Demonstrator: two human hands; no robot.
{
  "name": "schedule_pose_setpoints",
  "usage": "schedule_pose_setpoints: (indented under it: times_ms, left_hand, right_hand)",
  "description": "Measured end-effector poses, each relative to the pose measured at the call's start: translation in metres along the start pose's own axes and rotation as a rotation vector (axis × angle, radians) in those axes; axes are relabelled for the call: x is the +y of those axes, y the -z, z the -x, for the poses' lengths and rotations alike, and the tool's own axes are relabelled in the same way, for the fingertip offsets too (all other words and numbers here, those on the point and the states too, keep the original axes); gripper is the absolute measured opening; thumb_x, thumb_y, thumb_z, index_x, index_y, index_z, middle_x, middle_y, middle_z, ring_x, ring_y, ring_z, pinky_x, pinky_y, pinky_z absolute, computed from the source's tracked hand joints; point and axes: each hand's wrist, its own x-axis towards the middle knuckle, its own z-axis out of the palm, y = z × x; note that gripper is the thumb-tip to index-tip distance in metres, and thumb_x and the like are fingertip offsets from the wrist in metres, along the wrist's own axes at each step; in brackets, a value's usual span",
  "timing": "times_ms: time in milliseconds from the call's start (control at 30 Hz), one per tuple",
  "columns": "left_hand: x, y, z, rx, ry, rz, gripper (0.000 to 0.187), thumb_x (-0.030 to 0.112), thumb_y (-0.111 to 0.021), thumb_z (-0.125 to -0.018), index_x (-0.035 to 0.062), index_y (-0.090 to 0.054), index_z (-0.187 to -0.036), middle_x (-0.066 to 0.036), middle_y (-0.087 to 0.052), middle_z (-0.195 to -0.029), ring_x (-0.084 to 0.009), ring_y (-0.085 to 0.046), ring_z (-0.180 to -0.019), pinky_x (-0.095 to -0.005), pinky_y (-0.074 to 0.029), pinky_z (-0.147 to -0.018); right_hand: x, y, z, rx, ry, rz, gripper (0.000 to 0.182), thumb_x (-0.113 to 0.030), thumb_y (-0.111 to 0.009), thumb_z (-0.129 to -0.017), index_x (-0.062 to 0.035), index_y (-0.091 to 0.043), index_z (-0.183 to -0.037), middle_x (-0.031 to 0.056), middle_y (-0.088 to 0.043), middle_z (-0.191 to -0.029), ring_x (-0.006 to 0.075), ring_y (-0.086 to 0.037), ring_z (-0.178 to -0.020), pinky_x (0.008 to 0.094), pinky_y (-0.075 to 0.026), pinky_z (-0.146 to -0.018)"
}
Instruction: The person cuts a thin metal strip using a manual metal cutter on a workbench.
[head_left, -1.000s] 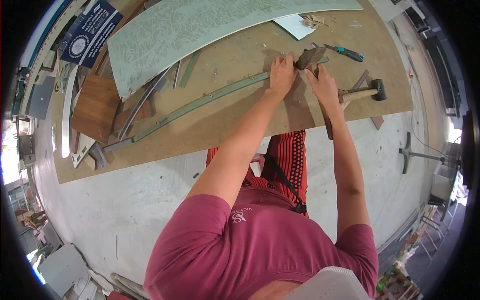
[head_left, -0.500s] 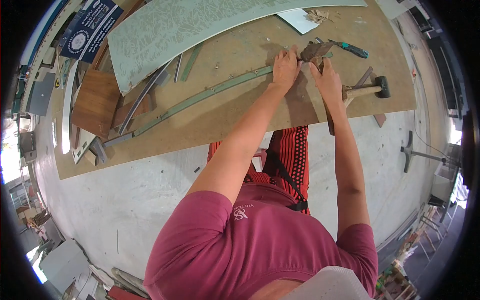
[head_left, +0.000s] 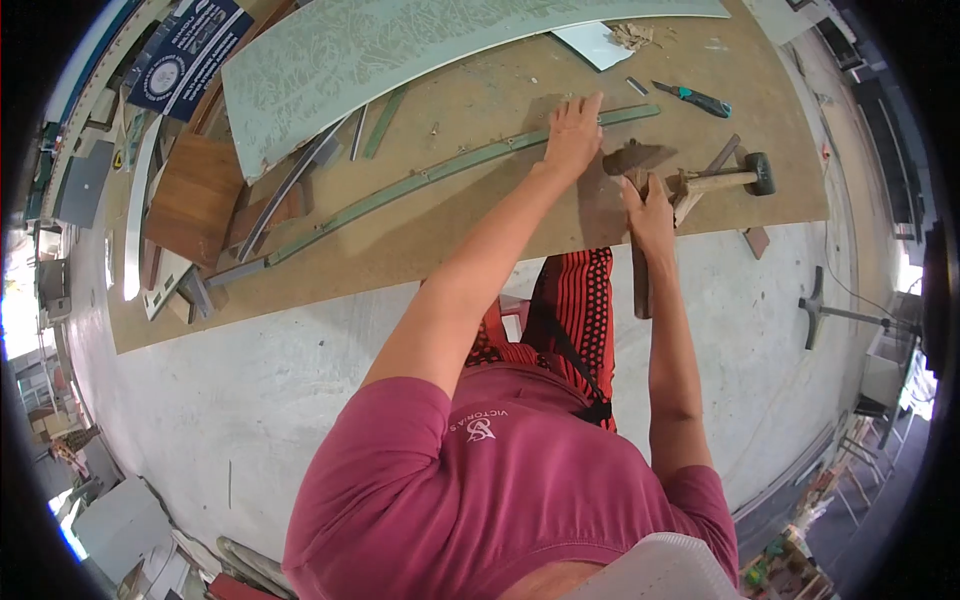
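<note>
A long green strip (head_left: 420, 180) with small pieces fixed along it lies across the brown work table. My left hand (head_left: 574, 142) rests over the strip near its right end, fingers stretched out across it. It appears to hold nothing, though its underside is hidden. My right hand (head_left: 650, 215) is wrapped round the wooden handle of a hammer (head_left: 635, 157). The dark hammer head is just right of my left hand, on the near side of the strip and apart from it. The lower handle reaches past the table's front edge.
A mallet (head_left: 762, 174) and a green-black utility knife (head_left: 705, 101) lie at the right. A large patterned pale green panel (head_left: 400, 70) spans the back. Wood boards (head_left: 195, 200), metal strips and a dark blue box (head_left: 190, 55) crowd the left. The table's front edge (head_left: 400, 275) is near me.
My right hand has drawn the hammer back toward me, away from the strip, uncovering its right end. My left hand stays over the strip, with its fingers more stretched out.
</note>
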Motion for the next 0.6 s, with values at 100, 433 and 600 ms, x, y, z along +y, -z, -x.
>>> schedule_pose_setpoints:
  times_ms: [100, 433, 600]
  left_hand:
    - [0.004, 0.038, -0.004, 0.11, -0.047, 0.125, 0.043, 0.008, -0.061, -0.075, 0.0068, -0.049, -0.116, -0.015, -0.057, -0.097, -0.0347, -0.052, -0.095, -0.0446, -0.042, -0.084]
    - [-0.124, 0.148, 0.018, -0.584, 0.299, -0.176, 0.016, 0.017, -0.058, -0.073, 0.0047, -0.067, -0.078, -0.018, -0.065, -0.081, -0.0349, -0.063, -0.078, -0.0438, -0.049, -0.071]
    - [-0.126, 0.134, 0.027, -0.613, 0.294, -0.199, 0.016, 0.019, -0.062, -0.072, 0.0047, -0.067, -0.076, -0.018, -0.065, -0.08, -0.0348, -0.063, -0.08, -0.0432, -0.049, -0.072]
  right_hand:
    - [0.01, -0.01, 0.016, 0.016, -0.022, -0.141, 0.037, -0.035, -0.057, -0.087, 0.0004, -0.051, -0.092, 0.0179, -0.06, -0.07, 0.0315, -0.06, -0.062, 0.0387, -0.045, -0.055]
    - [0.027, -0.013, 0.019, -0.022, -0.153, -0.643, 0.029, -0.03, -0.053, -0.091, -0.0029, -0.047, -0.084, 0.0026, -0.049, -0.055, 0.0122, -0.049, -0.043, 0.0274, -0.038, -0.04]
    - [0.029, -0.008, 0.019, -0.012, -0.216, -0.682, 0.03, -0.032, -0.053, -0.091, -0.0024, -0.047, -0.087, 0.0029, -0.05, -0.056, 0.0131, -0.05, -0.044, 0.0284, -0.04, -0.041]
